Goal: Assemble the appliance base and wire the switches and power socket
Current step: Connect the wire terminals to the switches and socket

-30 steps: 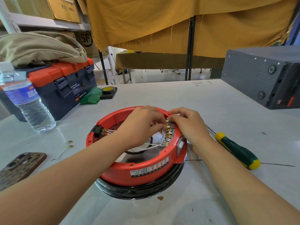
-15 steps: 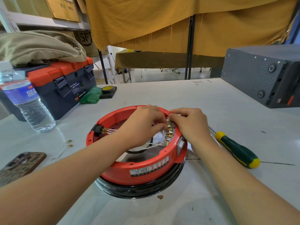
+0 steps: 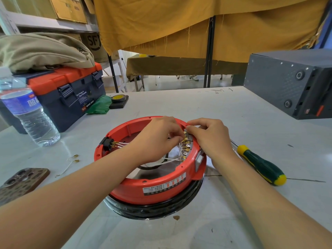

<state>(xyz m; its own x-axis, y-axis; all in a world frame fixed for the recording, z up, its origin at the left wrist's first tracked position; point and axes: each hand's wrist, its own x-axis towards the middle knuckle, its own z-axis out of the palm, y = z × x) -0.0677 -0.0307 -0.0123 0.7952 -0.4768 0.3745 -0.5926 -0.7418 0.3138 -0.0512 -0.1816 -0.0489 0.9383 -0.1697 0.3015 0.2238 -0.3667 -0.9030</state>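
A round red appliance base [image 3: 154, 189] lies upside down on a black ring in the middle of the table. A black power socket [image 3: 107, 143] with white wires sits in its left wall. Along the inner right wall runs a row of brass switch terminals [image 3: 186, 149] with white wires. My left hand [image 3: 158, 139] reaches inside the base, its fingertips pinched on a wire connector at the top of that row. My right hand [image 3: 210, 137] rests over the right rim, thumb and forefinger pinched at the same terminal. What exactly sits between the fingers is hidden.
A green and yellow screwdriver [image 3: 260, 164] lies right of the base. Loose wires with brass ends [image 3: 71, 161] and a phone [image 3: 21, 182] lie at the left. A water bottle [image 3: 27, 112] and a toolbox [image 3: 68, 94] stand back left, a dark metal box [image 3: 291, 81] back right.
Both hands stay at the top of the terminal row with only small finger shifts. The view has moved slightly.
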